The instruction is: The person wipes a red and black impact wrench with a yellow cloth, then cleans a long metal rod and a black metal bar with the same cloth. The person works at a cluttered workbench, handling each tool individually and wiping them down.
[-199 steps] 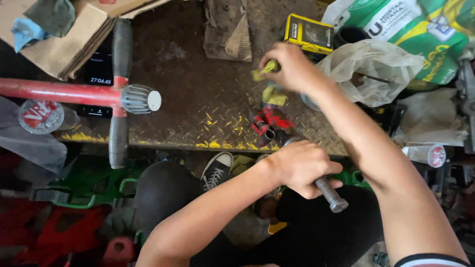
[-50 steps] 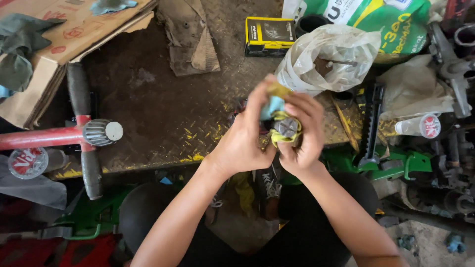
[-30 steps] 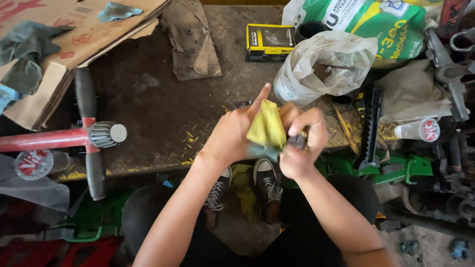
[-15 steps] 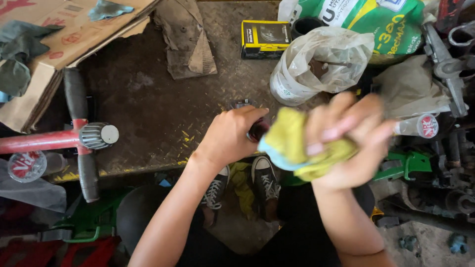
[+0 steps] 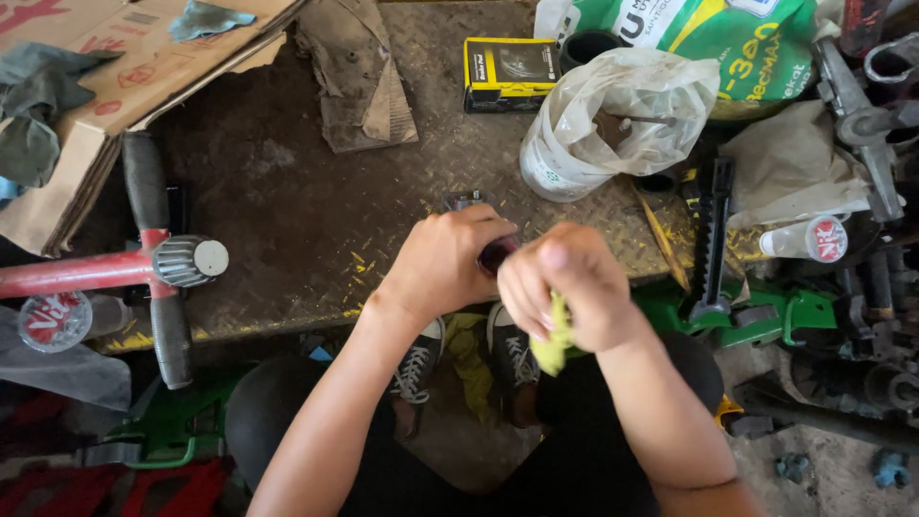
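Note:
My left hand (image 5: 445, 263) is closed over a dark red metal part (image 5: 496, 254) that rests at the front edge of the checker-plate bench (image 5: 316, 206). Only a small bit of the part shows between my hands. Right beside it, my right hand (image 5: 570, 287) is balled around a yellow-green rag (image 5: 553, 345), whose end hangs down below the fist.
A red tool with a ribbed grey knob (image 5: 187, 260) and black handles lies at left. Flattened cardboard (image 5: 115, 67) sits at the back left. A yellow-black box (image 5: 512, 62), clear plastic bag (image 5: 622, 115) and green sack (image 5: 756, 48) stand behind. A capped bottle (image 5: 804, 239) and metal tools lie right.
My right hand has come back down and in with the rag, from raised and blurred to next to my left hand. My left hand stays on the red part.

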